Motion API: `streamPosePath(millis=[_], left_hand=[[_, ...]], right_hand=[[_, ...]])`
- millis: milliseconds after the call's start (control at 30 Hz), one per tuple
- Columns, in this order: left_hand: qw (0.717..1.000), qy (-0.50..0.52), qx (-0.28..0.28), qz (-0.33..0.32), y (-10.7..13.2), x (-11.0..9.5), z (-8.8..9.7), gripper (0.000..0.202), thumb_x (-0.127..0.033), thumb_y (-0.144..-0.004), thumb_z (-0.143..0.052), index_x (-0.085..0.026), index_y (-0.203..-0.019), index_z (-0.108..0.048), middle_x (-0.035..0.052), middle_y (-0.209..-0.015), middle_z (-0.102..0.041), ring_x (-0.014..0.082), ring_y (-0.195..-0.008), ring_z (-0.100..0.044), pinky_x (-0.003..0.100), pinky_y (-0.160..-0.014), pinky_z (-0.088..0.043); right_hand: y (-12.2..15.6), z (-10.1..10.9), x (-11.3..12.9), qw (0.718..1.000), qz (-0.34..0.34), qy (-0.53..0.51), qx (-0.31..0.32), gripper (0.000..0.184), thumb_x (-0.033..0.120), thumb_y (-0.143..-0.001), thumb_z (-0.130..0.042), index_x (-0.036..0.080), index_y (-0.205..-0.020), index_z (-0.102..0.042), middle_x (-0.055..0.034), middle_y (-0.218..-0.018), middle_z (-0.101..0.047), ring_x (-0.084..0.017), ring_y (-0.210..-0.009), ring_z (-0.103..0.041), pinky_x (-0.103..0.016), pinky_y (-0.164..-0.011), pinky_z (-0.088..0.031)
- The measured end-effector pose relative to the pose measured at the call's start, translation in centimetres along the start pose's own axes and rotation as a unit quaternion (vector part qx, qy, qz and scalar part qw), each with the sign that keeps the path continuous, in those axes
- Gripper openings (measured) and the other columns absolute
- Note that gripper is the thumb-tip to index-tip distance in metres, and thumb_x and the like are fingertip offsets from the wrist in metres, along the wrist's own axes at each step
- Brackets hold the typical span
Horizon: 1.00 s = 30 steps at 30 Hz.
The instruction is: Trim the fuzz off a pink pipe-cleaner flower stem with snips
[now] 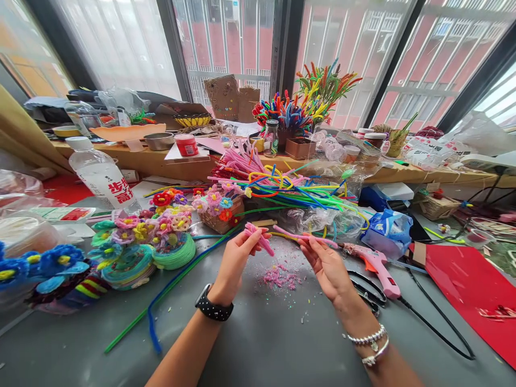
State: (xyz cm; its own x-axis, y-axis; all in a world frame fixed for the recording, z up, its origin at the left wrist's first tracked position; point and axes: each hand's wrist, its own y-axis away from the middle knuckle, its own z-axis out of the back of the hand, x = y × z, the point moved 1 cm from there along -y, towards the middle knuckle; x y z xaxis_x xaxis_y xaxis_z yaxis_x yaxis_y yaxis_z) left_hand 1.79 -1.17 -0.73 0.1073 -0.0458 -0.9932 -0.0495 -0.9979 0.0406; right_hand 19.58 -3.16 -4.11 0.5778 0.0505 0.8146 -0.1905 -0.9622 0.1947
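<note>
My left hand (237,257) pinches a folded pink pipe cleaner piece (264,243) between thumb and fingertips. Held by my right hand (327,266) is a pink pipe cleaner (288,233), its free end pointing left toward the other hand. A small gap shows between the two pink pieces. Under them, pink fuzz clippings (280,277) are scattered on the grey table (274,344). Close to my right wrist lie black-handled scissors (368,290), partly hidden by the hand, and a pink glue gun (379,269).
Pipe cleaner flowers in green pots (174,251) and a water bottle (102,174) stand at left. Behind the hands lies a pile of loose pipe cleaners (258,172). Long green and blue stems (177,287) cross the left side. A red sheet (463,290) lies right, near the glue gun's cord (439,322).
</note>
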Motion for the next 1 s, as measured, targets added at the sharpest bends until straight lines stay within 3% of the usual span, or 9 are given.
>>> streamPosePath(millis=[100, 167, 267, 367, 467, 667, 833, 1000], left_hand=[[1.000, -0.002, 0.011, 0.001, 0.1, -0.1, 0.0, 0.033, -0.041, -0.069, -0.057, -0.014, -0.085, -0.067, 0.0079, -0.082, -0.068, 0.0080, -0.056, -0.043, 0.020, -0.055, -0.034], [1.000, -0.008, 0.021, 0.004, 0.1, -0.2, 0.0, 0.033, -0.041, -0.070, -0.056, -0.013, -0.083, -0.068, 0.0081, -0.081, -0.068, 0.0081, -0.055, -0.041, 0.021, -0.053, -0.032], [0.999, -0.024, 0.041, 0.008, 0.3, -0.3, -0.3, 0.034, -0.042, -0.070, -0.056, -0.013, -0.083, -0.068, 0.0078, -0.078, -0.068, 0.0084, -0.053, -0.038, 0.021, -0.051, -0.030], [0.998, -0.037, 0.059, 0.005, 0.5, -0.2, -0.6, 0.032, -0.042, -0.069, -0.056, -0.014, -0.081, -0.069, 0.0058, -0.072, -0.066, 0.0089, -0.054, -0.038, 0.021, -0.051, -0.030], [0.996, -0.037, 0.079, 0.001, 0.7, 0.0, -0.9, 0.031, -0.042, -0.069, -0.056, -0.016, -0.080, -0.069, 0.0031, -0.066, -0.064, 0.0088, -0.053, -0.039, 0.021, -0.051, -0.031], [0.994, -0.094, 0.052, -0.027, 0.6, 0.2, -0.9, 0.031, -0.043, -0.066, -0.059, -0.014, -0.069, -0.068, -0.0014, -0.051, -0.051, 0.0086, -0.050, -0.039, 0.021, -0.048, -0.030], [0.993, -0.094, 0.059, -0.031, 0.6, 0.0, -0.9, 0.026, -0.039, -0.062, -0.063, -0.013, -0.061, -0.063, -0.0018, -0.051, -0.051, 0.0079, -0.049, -0.039, 0.020, -0.048, -0.031], [0.994, -0.088, 0.053, -0.049, 0.7, 0.1, -1.1, 0.026, -0.039, -0.062, -0.064, -0.013, -0.062, -0.063, -0.0022, -0.051, -0.050, 0.0079, -0.049, -0.040, 0.020, -0.048, -0.032]], right_hand=[[0.2, -0.2, -0.6, 0.993, -0.033, 0.107, 0.039, 0.021, 0.031, -0.066, -0.065, 0.015, -0.078, -0.063, -0.0056, -0.081, -0.064, -0.015, -0.080, -0.061, -0.025, -0.072, -0.051], [0.3, -0.3, -0.7, 0.979, -0.025, 0.198, 0.034, 0.024, 0.034, -0.066, -0.063, 0.014, -0.079, -0.061, -0.0048, -0.076, -0.061, -0.016, -0.073, -0.060, -0.028, -0.063, -0.052], [0.9, -0.9, -0.3, 0.957, 0.035, 0.283, 0.052, 0.027, 0.038, -0.066, -0.062, 0.015, -0.081, -0.060, -0.0025, -0.072, -0.058, -0.015, -0.066, -0.056, -0.024, -0.053, -0.048], [2.0, -1.9, 0.1, 0.913, 0.116, 0.366, 0.138, 0.026, 0.039, -0.069, -0.059, 0.016, -0.083, -0.060, -0.0032, -0.078, -0.060, -0.016, -0.072, -0.055, -0.025, -0.060, -0.046], [2.7, -2.5, 0.1, 0.890, 0.151, 0.406, 0.144, 0.023, 0.038, -0.071, -0.058, 0.016, -0.078, -0.061, -0.0036, -0.076, -0.061, -0.015, -0.066, -0.055, -0.025, -0.058, -0.045], [2.6, -2.2, -0.4, 0.902, 0.139, 0.389, 0.123, 0.026, 0.040, -0.074, -0.054, 0.015, -0.075, -0.061, -0.0022, -0.064, -0.060, -0.013, -0.058, -0.053, -0.024, -0.054, -0.042], [2.4, -2.0, -0.4, 0.930, 0.137, 0.327, 0.101, 0.024, 0.040, -0.074, -0.054, 0.015, -0.076, -0.056, -0.0012, -0.066, -0.057, -0.014, -0.062, -0.055, -0.025, -0.058, -0.044], [2.3, -1.9, -0.4, 0.930, 0.133, 0.326, 0.110, 0.023, 0.038, -0.071, -0.058, 0.016, -0.075, -0.055, -0.0015, -0.069, -0.057, -0.014, -0.062, -0.054, -0.025, -0.057, -0.044]])
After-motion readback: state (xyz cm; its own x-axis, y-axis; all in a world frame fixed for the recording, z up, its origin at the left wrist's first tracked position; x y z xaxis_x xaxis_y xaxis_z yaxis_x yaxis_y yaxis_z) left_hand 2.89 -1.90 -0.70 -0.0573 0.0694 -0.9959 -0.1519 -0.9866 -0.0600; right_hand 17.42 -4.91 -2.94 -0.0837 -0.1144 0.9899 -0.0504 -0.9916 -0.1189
